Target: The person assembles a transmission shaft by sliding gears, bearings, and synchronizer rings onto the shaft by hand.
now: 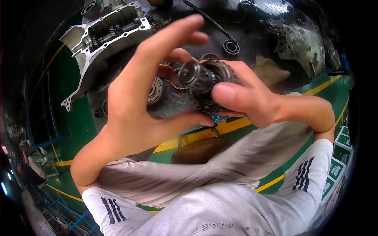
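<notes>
My right hand (248, 92) grips a dark geared shaft (201, 80), thumb across its near side and fingers behind. The splined end of the shaft points up toward me, with wider toothed gears below it. My left hand (141, 86) is held beside the shaft with its fingers spread and curved and nothing in its grasp. Its thumb reaches under the gears; I cannot tell whether it touches them. Behind the left hand, a toothed ring gear (156, 90) lies on the dark workbench (185, 108).
An opened gearbox housing (114, 33) with shafts inside stands at the back left. A bearing (231, 47) lies near a long rod (208, 19). Another metal casing (301, 47) and a brown cloth-like piece (269, 70) are at the right. A brown stool seat (201, 149) stands below the bench.
</notes>
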A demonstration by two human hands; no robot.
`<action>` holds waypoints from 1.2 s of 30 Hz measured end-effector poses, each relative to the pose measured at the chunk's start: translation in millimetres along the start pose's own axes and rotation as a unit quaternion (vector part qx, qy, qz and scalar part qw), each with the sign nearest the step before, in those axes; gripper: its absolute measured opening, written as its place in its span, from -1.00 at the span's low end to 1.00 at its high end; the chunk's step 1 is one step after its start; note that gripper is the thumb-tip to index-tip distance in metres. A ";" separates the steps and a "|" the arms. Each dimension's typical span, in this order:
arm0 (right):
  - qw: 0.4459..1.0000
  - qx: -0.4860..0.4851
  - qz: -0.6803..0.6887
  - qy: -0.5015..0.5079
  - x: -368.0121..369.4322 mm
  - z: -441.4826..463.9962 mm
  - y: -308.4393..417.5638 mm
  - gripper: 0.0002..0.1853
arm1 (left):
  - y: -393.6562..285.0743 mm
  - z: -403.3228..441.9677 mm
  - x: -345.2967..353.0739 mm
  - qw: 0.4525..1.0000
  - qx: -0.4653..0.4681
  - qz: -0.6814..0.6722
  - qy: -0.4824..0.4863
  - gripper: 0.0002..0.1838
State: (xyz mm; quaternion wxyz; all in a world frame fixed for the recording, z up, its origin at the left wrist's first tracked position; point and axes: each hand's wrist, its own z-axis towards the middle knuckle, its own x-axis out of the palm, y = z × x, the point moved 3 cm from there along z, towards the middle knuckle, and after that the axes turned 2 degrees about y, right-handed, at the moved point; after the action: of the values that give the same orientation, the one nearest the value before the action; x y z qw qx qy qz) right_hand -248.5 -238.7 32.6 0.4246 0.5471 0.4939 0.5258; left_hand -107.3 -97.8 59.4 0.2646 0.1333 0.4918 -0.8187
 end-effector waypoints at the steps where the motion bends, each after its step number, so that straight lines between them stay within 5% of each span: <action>1: 1.000 0.004 0.012 -0.004 -1.5 -1.9 2.6 -0.48 | -0.4 -0.3 -8.2 1.000 0.009 0.007 -0.008 0.16; 4: 0.999 0.003 0.035 -0.025 -2.8 -5.9 8.4 -0.56 | 2.6 -3.3 -29.2 0.984 -0.003 0.178 -0.008 -0.11; 7: 0.998 -0.003 0.037 -0.046 -12.5 -7.1 5.2 -0.54 | 38.4 -13.3 -25.2 0.904 -0.125 0.404 0.061 -0.46; 13: 0.997 -0.016 0.034 -0.070 -22.8 -9.1 3.8 -0.52 | 100.0 -27.3 -3.1 0.876 -0.209 0.416 0.128 -0.51; 14: 0.997 -0.018 0.007 -0.069 -24.8 -8.3 2.6 -0.24 | 104.4 -29.3 0.4 0.876 -0.208 0.416 0.130 -0.51; 16: 0.997 -0.022 -0.019 -0.069 -28.6 -7.0 2.5 0.04 | 111.2 -32.3 4.8 0.877 -0.234 0.406 0.108 -0.49; 19: 0.997 -0.019 -0.018 -0.072 -29.0 -7.0 2.3 0.02 | 119.4 -27.6 10.1 0.869 -0.256 0.406 0.119 -0.52; 20: 0.997 -0.026 -0.004 -0.074 -28.3 -6.3 4.8 -0.22 | 120.5 -26.3 10.9 0.869 -0.257 0.406 0.119 -0.52; 23: 0.996 -0.038 -0.008 -0.082 -29.4 -4.1 6.5 -0.43 | 122.3 -24.5 11.1 0.886 -0.266 0.368 0.095 -0.59; 31: 0.997 0.009 0.004 -0.080 -32.7 -1.9 8.2 -0.45 | 92.4 -7.3 -10.4 0.933 -0.227 0.280 0.021 -0.62; 36: 0.996 0.007 0.058 -0.060 -26.2 1.0 7.4 -0.45 | 44.1 3.0 -39.8 0.959 -0.277 -0.021 -0.059 -0.65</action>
State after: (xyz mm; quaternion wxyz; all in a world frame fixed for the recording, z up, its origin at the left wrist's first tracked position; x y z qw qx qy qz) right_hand -245.7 -265.6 35.7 0.4182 0.6084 0.4387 0.5125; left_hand -49.5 -105.0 47.5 0.3028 -0.0046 0.6857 -0.6619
